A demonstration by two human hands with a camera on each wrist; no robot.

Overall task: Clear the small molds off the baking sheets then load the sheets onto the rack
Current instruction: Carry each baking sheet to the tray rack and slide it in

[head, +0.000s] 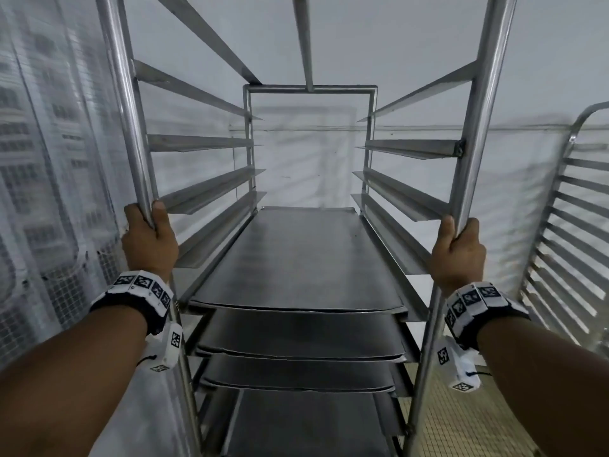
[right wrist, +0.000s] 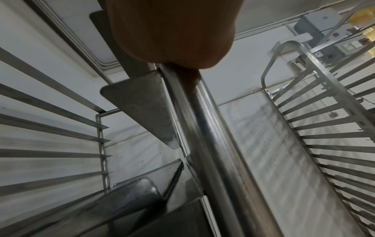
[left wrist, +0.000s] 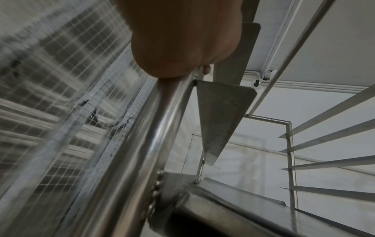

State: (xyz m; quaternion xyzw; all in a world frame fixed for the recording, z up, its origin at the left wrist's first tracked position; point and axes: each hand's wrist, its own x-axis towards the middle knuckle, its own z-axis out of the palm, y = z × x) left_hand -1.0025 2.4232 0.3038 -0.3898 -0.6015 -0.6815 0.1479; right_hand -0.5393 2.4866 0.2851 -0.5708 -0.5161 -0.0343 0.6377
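While both hands clasp the front uprights of the rack, the baking sheets lie stacked on its lower runners, the top one level with the wrists. The left hand wraps the left upright, its fingers curled behind the tube and the thumb along the inner side. The right hand grasps the right upright the same way. The runners above the sheets are bare. A second rack stands just right of the rack, and a mesh screen hangs to its left.
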